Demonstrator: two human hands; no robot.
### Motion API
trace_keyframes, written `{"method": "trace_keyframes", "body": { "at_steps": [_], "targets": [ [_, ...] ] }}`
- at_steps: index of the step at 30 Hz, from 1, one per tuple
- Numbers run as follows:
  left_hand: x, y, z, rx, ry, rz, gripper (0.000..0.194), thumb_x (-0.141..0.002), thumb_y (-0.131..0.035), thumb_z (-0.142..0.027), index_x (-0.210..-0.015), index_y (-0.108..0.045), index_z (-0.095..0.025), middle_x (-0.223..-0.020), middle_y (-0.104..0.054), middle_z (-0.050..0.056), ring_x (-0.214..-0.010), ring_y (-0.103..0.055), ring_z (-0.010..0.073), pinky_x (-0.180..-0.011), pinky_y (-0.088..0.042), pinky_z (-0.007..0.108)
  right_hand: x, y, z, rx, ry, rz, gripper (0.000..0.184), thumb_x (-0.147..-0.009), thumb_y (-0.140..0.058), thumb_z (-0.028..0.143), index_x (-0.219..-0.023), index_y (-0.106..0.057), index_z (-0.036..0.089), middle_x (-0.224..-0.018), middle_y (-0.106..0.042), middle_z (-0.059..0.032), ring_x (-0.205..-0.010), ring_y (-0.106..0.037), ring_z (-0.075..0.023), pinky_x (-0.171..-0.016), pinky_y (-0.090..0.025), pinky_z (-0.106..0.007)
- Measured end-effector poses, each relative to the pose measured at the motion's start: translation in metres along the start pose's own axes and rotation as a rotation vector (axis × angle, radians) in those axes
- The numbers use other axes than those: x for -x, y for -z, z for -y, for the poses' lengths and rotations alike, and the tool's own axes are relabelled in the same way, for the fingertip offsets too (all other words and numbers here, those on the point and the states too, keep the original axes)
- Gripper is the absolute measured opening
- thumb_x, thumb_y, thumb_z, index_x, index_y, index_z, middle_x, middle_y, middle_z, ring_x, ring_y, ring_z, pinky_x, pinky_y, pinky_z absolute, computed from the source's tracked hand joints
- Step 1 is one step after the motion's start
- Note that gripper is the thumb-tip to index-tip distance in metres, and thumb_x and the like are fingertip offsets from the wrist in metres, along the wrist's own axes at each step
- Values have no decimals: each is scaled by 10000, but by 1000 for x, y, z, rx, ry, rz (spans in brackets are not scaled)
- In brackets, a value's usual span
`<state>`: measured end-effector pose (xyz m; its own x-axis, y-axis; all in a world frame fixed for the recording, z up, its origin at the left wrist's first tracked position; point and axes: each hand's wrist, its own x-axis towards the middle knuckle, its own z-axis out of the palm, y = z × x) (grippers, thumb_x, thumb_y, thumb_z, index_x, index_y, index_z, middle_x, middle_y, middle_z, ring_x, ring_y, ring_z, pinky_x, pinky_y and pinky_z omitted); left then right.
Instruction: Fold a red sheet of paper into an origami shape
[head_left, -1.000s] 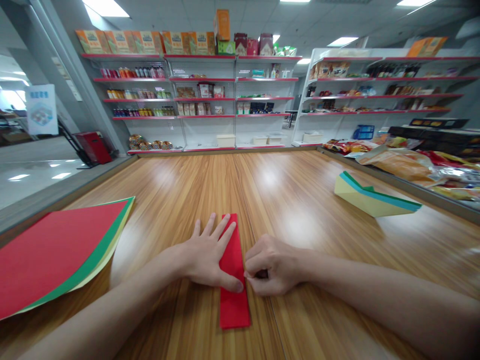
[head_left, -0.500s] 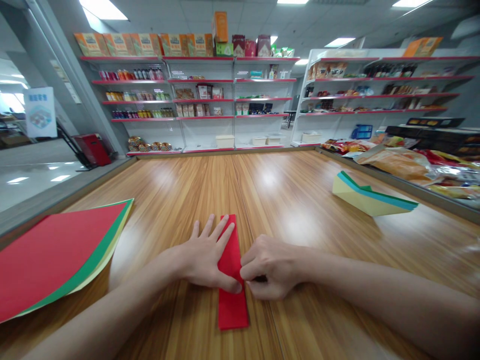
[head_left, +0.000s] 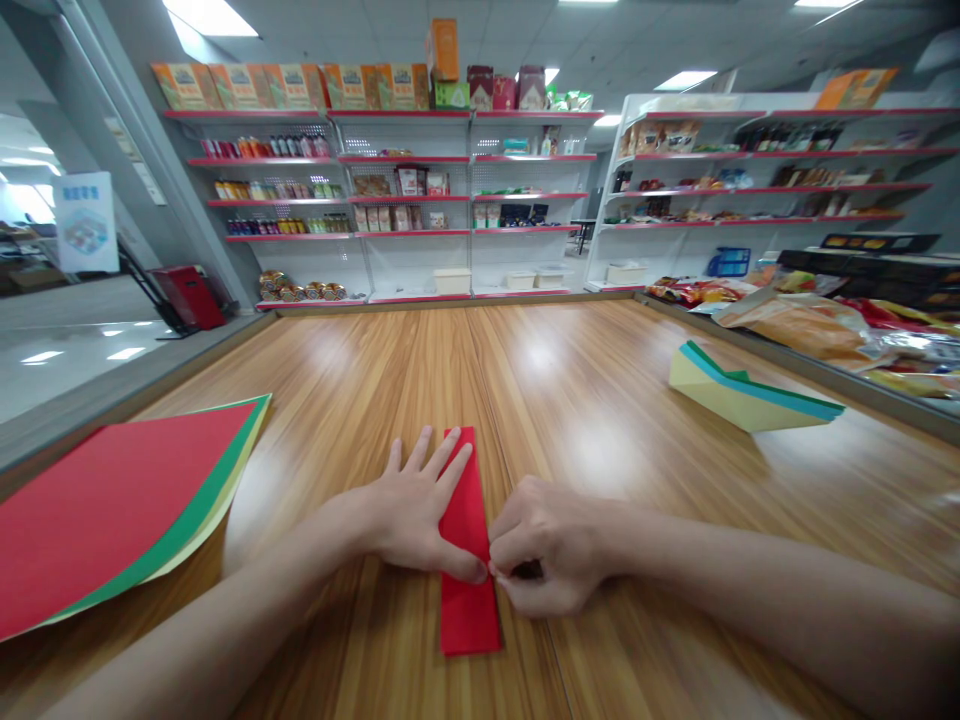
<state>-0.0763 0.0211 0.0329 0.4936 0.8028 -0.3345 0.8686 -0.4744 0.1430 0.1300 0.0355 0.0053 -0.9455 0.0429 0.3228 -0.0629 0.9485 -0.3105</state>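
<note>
A narrow strip of folded red paper (head_left: 469, 610) lies lengthwise on the wooden table in front of me. My left hand (head_left: 417, 510) rests flat across it, fingers spread, the thumb and some fingertips pressing on the paper. At the strip's right edge my right hand (head_left: 551, 548) is closed, thumb and forefinger pinched together on the edge just beside my left thumb. Part of the strip is hidden under my left hand.
A stack of coloured paper (head_left: 127, 490), red on top with green and yellow below, lies at the left. A folded paper boat (head_left: 742, 395) stands at the right. Snack packets (head_left: 802, 325) lie past the table's right edge. Stocked shelves (head_left: 405, 200) stand behind.
My right hand has slid slightly toward me along the strip's right edge. The left hand still presses the paper down, and the view has shifted a little.
</note>
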Motion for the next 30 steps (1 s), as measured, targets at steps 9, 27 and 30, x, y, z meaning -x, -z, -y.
{"method": "trace_keyframes", "body": {
  "at_steps": [9, 27, 30],
  "targets": [
    [-1, 0, 1, -1, 1, 0, 1254, -595, -450, -840, -1438, 147, -129, -1470, 232, 139, -1325, 209, 403, -1061, -14, 633, 3, -3, 1, -36, 17, 49, 151, -664, -493, 125, -556, -409, 190, -552, -526, 30, -504, -435, -83, -500, -304, -238],
    [-17, -17, 16, -64, 302, -264, 944, -827, -234, -718, -1466, -77, -40, -1505, 68, 205, -1359, 127, 415, -981, -31, 732, 8, -1, -12, -211, -423, -217, 164, -664, -530, 100, -511, -485, 139, -457, -425, 53, -409, -364, -38, -401, -263, -158],
    [-19, -18, 15, -154, 217, -306, 727, -930, -165, -531, -1430, -245, -10, -1513, -35, 201, -1381, 73, 380, -1015, -26, 696, 8, -1, -16, -139, -485, -246, 149, -649, -543, 85, -513, -507, 131, -459, -446, 50, -415, -372, -36, -413, -263, -158]
  ]
}}
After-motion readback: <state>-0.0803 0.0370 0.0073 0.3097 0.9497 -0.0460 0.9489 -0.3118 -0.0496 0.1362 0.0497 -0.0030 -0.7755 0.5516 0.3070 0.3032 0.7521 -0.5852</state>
